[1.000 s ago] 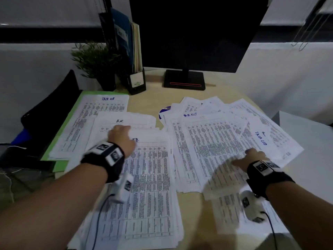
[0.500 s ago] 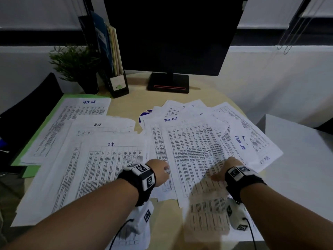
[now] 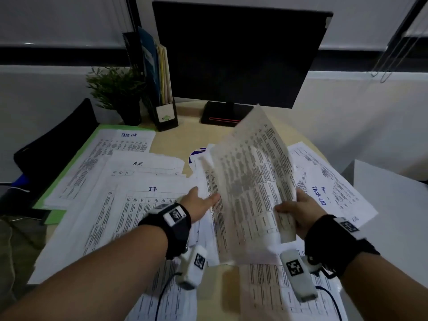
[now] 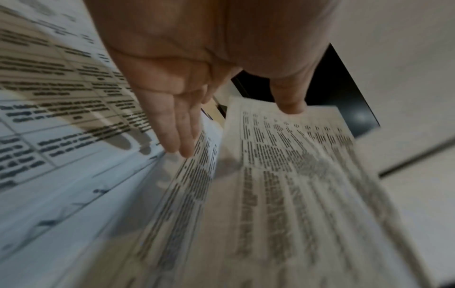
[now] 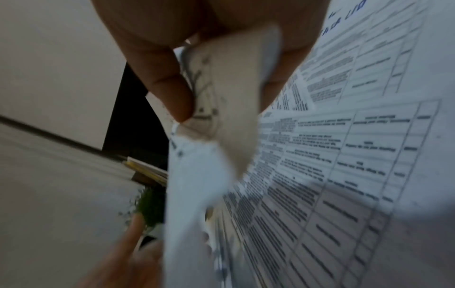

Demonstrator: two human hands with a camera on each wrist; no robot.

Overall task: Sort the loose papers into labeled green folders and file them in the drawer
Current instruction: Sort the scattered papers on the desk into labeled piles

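A printed sheet [image 3: 252, 181] is pinched at its near right corner by the right hand [image 3: 298, 214], the thumb [image 5: 169, 93] pressed on the printed face and the other fingers curled behind it. The sheet is raised and tilted, its far edge lifted toward 12 o'clock in front of the monitor base [image 3: 225, 113], its near edge hanging just above the papers below. The left hand [image 3: 199, 205] is held spread, with straight fingers [image 4: 177, 124] extended toward 1 o'clock; nothing is gripped by it. Its fingertips lie at the lifted sheet's left edge, though whether the paper is touched cannot be told through the blur.

Under both hands a loose spread of papers [image 3: 328, 181] is fanned over the desk [image 3: 171, 140] from 12 to 3 o'clock, reaching near the desk's right edge. At 9 to 11 o'clock three stacks are laid overlapping: one headed "IT" [image 3: 129, 216], one headed "HR" [image 3: 148, 165], and one headed "TASK LIST" [image 3: 115, 158] resting on an open green folder [image 3: 69, 167], whose left edge lies along the desk's left side. More sheets are seen at 6 o'clock, near the front edge.

Bare desk is left only in a strip at 12 o'clock, between the papers and the monitor [image 3: 238, 59]. A potted plant [image 3: 115, 89] and a file holder [image 3: 159, 89] stand at 11 o'clock.
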